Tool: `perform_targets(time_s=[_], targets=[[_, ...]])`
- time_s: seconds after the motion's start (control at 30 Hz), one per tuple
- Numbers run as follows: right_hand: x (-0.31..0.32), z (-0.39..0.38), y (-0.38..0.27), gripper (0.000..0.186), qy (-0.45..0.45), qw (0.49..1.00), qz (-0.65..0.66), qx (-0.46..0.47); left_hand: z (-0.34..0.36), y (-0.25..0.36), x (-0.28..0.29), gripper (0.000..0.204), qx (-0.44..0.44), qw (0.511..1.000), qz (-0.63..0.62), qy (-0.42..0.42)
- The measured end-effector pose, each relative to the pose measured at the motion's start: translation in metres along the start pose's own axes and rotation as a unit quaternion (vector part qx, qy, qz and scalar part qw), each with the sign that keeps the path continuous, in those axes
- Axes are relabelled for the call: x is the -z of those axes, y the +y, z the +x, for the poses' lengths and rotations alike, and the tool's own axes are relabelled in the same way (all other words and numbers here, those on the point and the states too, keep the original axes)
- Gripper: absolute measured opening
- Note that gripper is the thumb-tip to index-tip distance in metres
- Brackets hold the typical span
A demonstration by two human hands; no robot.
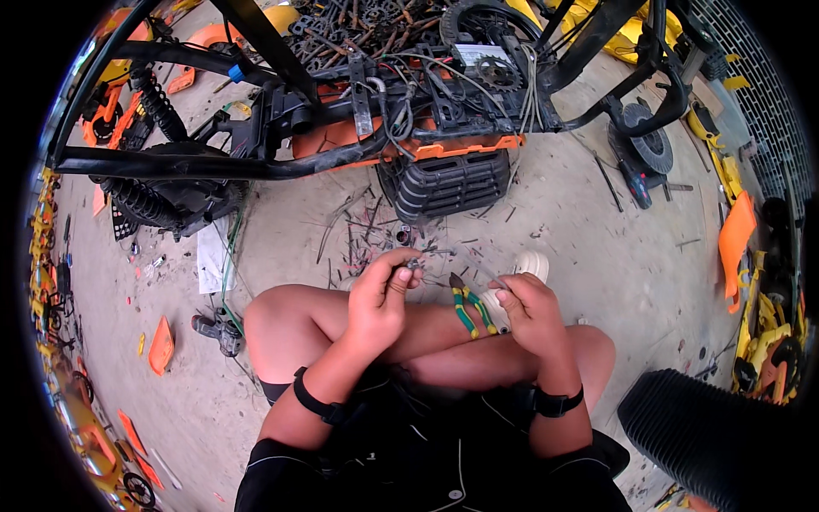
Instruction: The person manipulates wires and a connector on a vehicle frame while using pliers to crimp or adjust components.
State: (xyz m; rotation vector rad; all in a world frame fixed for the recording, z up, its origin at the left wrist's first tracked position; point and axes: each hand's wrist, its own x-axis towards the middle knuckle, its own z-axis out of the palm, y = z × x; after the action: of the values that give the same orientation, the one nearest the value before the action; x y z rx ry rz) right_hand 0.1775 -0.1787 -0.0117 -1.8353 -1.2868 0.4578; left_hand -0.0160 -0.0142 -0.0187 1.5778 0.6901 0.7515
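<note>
My left hand [380, 299] is closed in a pinch on a small grey piece [415, 264], too small to name. To its right, my right hand [531, 311] is closed round the end of a thin grey cable-like length [479, 270], which slants up and left toward the other hand. I cannot tell whether the two pieces join. Between my hands a pair of pliers [467, 307] with green and yellow handles lies by my crossed legs, beside a pale shoe [532, 265].
A black tubular vehicle frame [188, 162] with loose wiring stands ahead, a black ribbed crate-like part [452, 183] below it. Dark scraps litter the floor. A cordless drill [638, 183] lies at right, another power tool [223, 333] at left, and a black corrugated hose [691, 427] near right.
</note>
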Motion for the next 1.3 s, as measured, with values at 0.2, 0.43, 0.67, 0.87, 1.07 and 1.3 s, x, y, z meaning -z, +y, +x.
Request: perform_targets(time_s=[0.2,0.43,0.67,0.87,1.07,1.3], targets=[[0.002,0.003,-0.002,0.017,-0.022,1.0,-0.01,-0.011,0.006,0.006,0.012,0.021,-0.048,0.997,-0.04,0.035],[0.008,0.002,-0.004,0.016,-0.061,0.998,-0.018,-0.03,0.005,0.008,0.011,0.023,-0.045,0.997,-0.038,0.051],[0.009,0.003,-0.005,0.015,-0.058,0.998,-0.018,-0.005,0.004,0.006,0.014,0.022,-0.018,0.999,-0.036,0.008],[0.013,0.002,0.008,0.012,-0.061,0.998,-0.003,-0.025,0.007,0.023,0.02,0.02,-0.084,0.993,0.06,-0.051],[0.008,0.001,0.006,0.011,-0.078,0.995,0.062,-0.007,0.004,0.017,0.022,0.022,-0.08,0.995,0.03,-0.054],[0.0,-0.002,0.0,0.014,-0.184,0.961,0.199,-0.061,0.001,0.021,0.027,0.025,-0.129,0.991,-0.002,-0.034]])
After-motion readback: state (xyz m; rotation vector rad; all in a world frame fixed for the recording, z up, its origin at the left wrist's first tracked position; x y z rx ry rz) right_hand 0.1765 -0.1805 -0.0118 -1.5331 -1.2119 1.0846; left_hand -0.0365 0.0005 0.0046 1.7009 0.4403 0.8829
